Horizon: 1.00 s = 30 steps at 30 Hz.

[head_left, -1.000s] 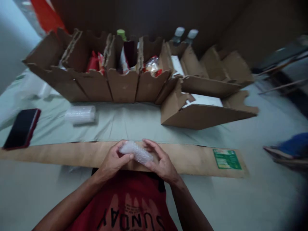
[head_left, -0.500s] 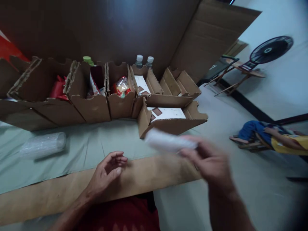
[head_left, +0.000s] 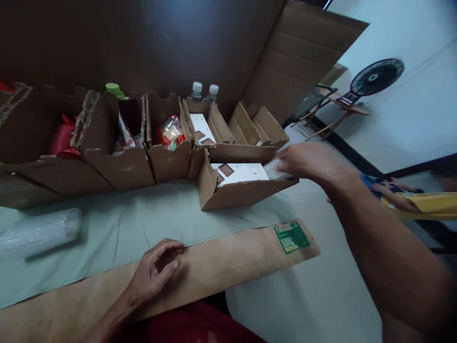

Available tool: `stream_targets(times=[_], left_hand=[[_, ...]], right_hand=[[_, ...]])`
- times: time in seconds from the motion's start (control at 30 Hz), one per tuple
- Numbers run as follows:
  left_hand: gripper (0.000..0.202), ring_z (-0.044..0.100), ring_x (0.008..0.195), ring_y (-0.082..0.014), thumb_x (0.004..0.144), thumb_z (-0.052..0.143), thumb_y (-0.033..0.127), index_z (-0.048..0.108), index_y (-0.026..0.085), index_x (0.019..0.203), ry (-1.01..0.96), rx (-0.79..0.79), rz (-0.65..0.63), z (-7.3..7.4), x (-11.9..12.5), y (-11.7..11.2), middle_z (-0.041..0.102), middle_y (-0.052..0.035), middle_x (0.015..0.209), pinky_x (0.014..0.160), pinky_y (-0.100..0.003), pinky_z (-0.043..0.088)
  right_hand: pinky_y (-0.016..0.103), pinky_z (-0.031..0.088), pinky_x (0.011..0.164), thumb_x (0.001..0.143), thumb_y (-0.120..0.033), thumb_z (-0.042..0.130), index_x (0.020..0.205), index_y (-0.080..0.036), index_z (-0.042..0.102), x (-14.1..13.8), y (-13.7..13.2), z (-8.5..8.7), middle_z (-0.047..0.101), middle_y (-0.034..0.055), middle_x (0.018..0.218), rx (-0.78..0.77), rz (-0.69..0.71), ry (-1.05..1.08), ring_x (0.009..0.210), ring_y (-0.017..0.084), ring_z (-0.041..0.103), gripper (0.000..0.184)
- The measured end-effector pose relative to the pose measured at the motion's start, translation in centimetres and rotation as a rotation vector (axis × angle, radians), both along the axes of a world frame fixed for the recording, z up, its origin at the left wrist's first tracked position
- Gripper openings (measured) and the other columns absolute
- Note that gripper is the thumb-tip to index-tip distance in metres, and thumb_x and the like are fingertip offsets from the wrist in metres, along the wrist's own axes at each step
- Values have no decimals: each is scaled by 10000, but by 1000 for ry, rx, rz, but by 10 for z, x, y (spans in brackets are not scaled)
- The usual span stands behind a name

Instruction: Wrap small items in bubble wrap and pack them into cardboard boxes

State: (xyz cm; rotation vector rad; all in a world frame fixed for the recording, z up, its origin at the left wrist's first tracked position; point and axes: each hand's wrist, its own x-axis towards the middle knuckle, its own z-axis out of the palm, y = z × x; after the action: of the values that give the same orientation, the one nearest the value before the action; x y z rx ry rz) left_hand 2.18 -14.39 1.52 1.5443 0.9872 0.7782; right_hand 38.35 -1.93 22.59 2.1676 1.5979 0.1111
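Observation:
My right hand [head_left: 300, 159] reaches into the right end of the front cardboard box [head_left: 243, 195]. Its fingers close on a whitish, wrapped oblong packet [head_left: 273, 169], partly hidden by the hand and the box wall; its contents cannot be made out. Beside the packet in the same box lies a white carton with brown squares [head_left: 246, 172]. My left hand [head_left: 157, 267] rests over the brown board at the table's front edge, fingers loosely curved and apart, holding nothing. A clear bubble-wrapped roll [head_left: 46, 231] lies on the green cloth to its left.
Behind stands a row of open cardboard bins [head_left: 117, 169] with red packs, a snack bag [head_left: 171, 131] and another white carton. Bottles [head_left: 213, 93] stand behind them. A green label [head_left: 292, 237] marks the board's right end. A fan [head_left: 374, 78] and a seated person [head_left: 410, 197] are at right.
My right hand has carried the white packet forward from above the board into the right end of the front box. My left hand has barely moved. The view has shifted slightly.

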Motion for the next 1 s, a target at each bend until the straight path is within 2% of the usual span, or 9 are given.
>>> stream_targets(times=[0.13, 0.23, 0.47, 0.6, 0.7, 0.8, 0.87, 0.9, 1.0], left_hand=[[231, 757, 964, -252, 902, 599, 316, 728, 225, 1070, 51, 97, -19, 0, 2, 0, 781, -97, 1032, 858, -388, 625], [223, 763, 947, -251, 890, 605, 294, 728, 237, 1067, 54, 153, -31, -3, 4, -1, 787, -92, 1029, 835, -383, 634], [212, 770, 934, -253, 885, 609, 264, 730, 244, 1058, 75, 204, -23, -6, 5, -3, 794, -83, 1016, 816, -380, 644], [193, 762, 967, -249, 909, 611, 260, 724, 247, 1066, 104, 216, 11, 6, 9, -1, 782, -80, 1030, 837, -366, 639], [332, 719, 1110, -274, 926, 618, 264, 667, 263, 1255, 114, 257, 52, 18, 16, 4, 732, -107, 1226, 925, -402, 615], [656, 562, 1371, -339, 952, 621, 326, 388, 325, 1565, 135, 263, 55, 28, 31, 17, 490, -138, 1584, 1082, -533, 521], [837, 336, 1540, -390, 950, 637, 397, 173, 354, 1644, 125, 276, 38, 30, 47, 30, 239, -134, 1727, 1188, -646, 365], [903, 220, 1585, -402, 940, 650, 438, 104, 354, 1654, 113, 284, 25, 30, 56, 38, 136, -128, 1754, 1220, -677, 281], [1069, -26, 1617, -401, 877, 697, 569, 16, 310, 1660, 68, 274, -1, 26, 86, 64, -49, -136, 1765, 1266, -677, 92]], right_hand=[[347, 343, 692, 903, -150, 647, 1134, -72, 744, -4, 7, -5, 748, 255, 1066, 26, 82, -31, 984, 290, 700, 262], [348, 343, 681, 917, -124, 603, 1065, -59, 755, -7, 6, -10, 747, 266, 1000, 13, 137, -42, 943, 296, 702, 222], [293, 356, 627, 813, -76, 611, 767, -155, 765, 3, 23, -31, 752, 126, 825, -105, 242, 80, 735, 205, 655, 180], [300, 375, 635, 811, -112, 610, 862, -181, 788, 7, 14, -24, 765, 106, 862, -37, 223, 113, 754, 219, 651, 197], [332, 404, 666, 881, -212, 594, 1048, -192, 782, 14, -22, -7, 776, 117, 944, 191, 169, 113, 813, 247, 665, 252], [366, 471, 705, 919, -326, 604, 1039, -201, 782, 33, -73, -6, 786, 121, 950, 651, 116, 279, 812, 242, 690, 249], [379, 524, 744, 895, -402, 639, 1123, -194, 757, 47, -98, -25, 790, 137, 1034, 864, 83, 481, 862, 248, 715, 330], [390, 547, 778, 875, -447, 660, 1214, -189, 721, 52, -104, -41, 777, 149, 1124, 892, 64, 606, 944, 263, 722, 431], [454, 569, 909, 800, -618, 701, 1392, -193, 591, 57, -103, -99, 679, 165, 1364, 769, 37, 1012, 1189, 312, 665, 737]])
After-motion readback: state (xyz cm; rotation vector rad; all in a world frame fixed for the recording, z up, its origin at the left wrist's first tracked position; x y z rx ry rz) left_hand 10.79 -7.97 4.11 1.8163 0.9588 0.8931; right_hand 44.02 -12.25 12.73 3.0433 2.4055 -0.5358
